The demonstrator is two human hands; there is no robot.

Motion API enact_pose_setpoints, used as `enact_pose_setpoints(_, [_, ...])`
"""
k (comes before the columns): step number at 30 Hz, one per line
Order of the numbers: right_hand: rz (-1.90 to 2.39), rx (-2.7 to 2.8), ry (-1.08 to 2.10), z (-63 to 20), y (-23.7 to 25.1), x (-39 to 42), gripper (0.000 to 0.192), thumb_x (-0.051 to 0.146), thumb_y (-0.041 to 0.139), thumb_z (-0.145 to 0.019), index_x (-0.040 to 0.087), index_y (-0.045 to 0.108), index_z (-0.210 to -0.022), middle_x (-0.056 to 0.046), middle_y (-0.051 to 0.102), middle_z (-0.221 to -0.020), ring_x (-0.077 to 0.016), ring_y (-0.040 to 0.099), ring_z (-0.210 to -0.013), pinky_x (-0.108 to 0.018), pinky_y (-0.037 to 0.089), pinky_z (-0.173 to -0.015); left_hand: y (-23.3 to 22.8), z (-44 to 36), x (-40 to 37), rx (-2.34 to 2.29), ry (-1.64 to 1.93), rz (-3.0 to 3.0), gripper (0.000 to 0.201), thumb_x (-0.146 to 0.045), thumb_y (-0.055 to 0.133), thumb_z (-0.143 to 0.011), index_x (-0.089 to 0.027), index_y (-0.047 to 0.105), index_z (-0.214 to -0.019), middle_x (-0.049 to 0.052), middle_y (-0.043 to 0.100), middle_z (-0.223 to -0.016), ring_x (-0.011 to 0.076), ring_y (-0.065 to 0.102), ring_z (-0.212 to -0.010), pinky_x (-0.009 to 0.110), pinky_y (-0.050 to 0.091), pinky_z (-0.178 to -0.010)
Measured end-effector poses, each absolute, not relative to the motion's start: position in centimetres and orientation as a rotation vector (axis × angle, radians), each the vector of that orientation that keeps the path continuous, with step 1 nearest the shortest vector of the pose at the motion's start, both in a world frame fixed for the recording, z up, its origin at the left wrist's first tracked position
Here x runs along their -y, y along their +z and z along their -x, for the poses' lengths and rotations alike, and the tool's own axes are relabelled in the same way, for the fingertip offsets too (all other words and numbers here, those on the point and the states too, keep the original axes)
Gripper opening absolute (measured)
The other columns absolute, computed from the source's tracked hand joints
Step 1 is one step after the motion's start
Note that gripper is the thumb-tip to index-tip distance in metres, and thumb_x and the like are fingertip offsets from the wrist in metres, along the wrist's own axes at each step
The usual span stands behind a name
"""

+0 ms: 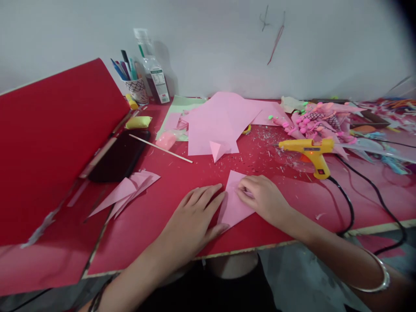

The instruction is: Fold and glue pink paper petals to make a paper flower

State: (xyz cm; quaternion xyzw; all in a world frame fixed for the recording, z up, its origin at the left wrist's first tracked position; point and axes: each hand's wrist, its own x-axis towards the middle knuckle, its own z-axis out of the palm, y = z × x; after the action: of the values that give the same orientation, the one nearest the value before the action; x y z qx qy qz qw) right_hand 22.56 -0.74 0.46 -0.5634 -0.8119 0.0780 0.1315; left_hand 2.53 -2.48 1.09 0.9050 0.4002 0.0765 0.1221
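A folded pink paper piece [233,203] lies flat on the red table [156,216] near its front edge. My left hand [195,219] rests flat beside it, fingers spread and touching the paper's left edge. My right hand [261,197] presses down on the paper's right side with its fingertips bent onto the sheet. Neither hand lifts the paper off the table.
A yellow glue gun [310,151] stands right of the paper, its black cord [347,203] running off the table edge. Pink sheets [214,121] lie behind, folded pink cones [130,190] to the left, a red board [55,143], a pen cup [136,89], a bottle [156,73], and craft flowers [318,121].
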Motion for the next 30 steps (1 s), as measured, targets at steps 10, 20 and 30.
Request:
enact_pose_setpoints(10, [1.605,2.353,0.235,-22.5,0.5,0.7,0.017,0.021,0.046,-0.080,0.016,0.049,-0.064,0.000,0.056,-0.065,-0.0122,0.048,-0.061,-0.025,0.030,-0.061,1.4,-1.3,1.9,-1.039,0.118,-2.659,0.057,-0.047,0.041,-0.081,-0.028,0.024,-0.132,0.002,0.029,-0.138,0.0217,0.029,-0.122,0.038,0.027,-0.100])
enact_pose_setpoints(20, [1.602,2.386,0.238,-22.5,0.6,0.7,0.018,0.021,0.044,-0.081,0.016,0.047,-0.063,0.000,0.056,-0.064,-0.0118,0.047,-0.060,-0.025,0.028,-0.059,2.8,-0.6,0.8,-0.876,-0.015,-2.679,0.051,-0.047,0.042,-0.081,-0.041,0.025,-0.129,-0.001,0.025,-0.139,0.0242,0.025,-0.124,0.043,0.026,-0.097])
enact_pose_setpoints(30, [1.617,2.388,0.229,-22.3,0.8,0.7,0.018,0.020,0.044,-0.080,0.016,0.046,-0.062,0.000,0.054,-0.062,-0.0112,0.046,-0.059,-0.025,0.026,-0.058,2.3,-1.0,-0.4,-0.554,-0.044,-2.759,0.054,-0.046,0.037,-0.084,-0.032,0.021,-0.133,-0.004,0.024,-0.140,0.0189,0.020,-0.128,0.039,0.006,-0.106])
